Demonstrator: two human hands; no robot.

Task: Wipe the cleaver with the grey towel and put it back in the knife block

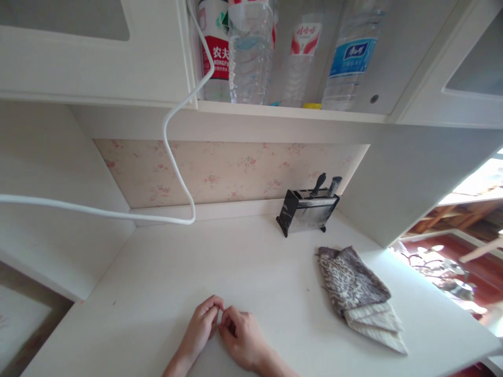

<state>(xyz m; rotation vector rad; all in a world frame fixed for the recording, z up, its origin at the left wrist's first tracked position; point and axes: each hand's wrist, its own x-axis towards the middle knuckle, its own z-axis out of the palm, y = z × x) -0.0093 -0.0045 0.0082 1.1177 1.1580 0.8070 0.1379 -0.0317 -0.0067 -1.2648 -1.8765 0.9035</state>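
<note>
My left hand (201, 325) rests at the front of the white counter (168, 277), its fingers curled inward and pressed together. Against its fingertips lies my right hand (244, 339), closed in a loose fist with a small dark gap inside the curl. No object shows in or between the two hands. To the right of them, some way off, a stack of folded cloths (353, 283) lies on the counter, grey-brown patterned on top and pale underneath.
A knife block (312, 212) with two dark handles stands at the back right. A white cable (178, 173) hangs in front of the cabinet. Plastic bottles (251, 57) stand on the shelf above, beside a blue-labelled bottle (351, 57). Side panels (424, 162) flank the counter.
</note>
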